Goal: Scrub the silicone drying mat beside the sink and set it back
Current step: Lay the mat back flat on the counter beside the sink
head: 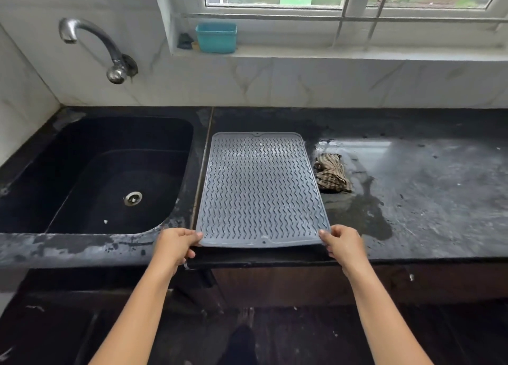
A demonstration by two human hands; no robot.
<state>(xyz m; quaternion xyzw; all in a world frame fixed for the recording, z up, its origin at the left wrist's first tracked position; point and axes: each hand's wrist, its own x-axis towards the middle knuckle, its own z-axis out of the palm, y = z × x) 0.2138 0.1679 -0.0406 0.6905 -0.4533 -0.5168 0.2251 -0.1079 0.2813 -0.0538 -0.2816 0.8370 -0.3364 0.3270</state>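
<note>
Both hands are on it. Left hand (176, 245) pinches the near-left corner of the grey, wave-ribbed rectangular silicone drying mat (261, 186); right hand (343, 243) pinches the near-right corner. Thumbs on top, fingers curled under.

Mat lies lengthwise on the black stone counter (426, 199), just right of the black sink basin (68, 158). Near edge is raised off the counter lip, far end looks flat down.

Can't tell if this is a lift-off or a lay-down; same rules apply.
- Keep both corners level so the floppy sheet doesn't sag or fold mid-span.
- If lifting: peel near to far, swing left over the basin, tilt so water drains into the sink and not onto the floor.
- If laying: lower the near edge last, square it to the sink seam.
- The crumpled brown checked cloth (331, 176) sits just beside the right edge, with a wet patch (368, 216) next to it. Don't drag the mat over either.
</note>
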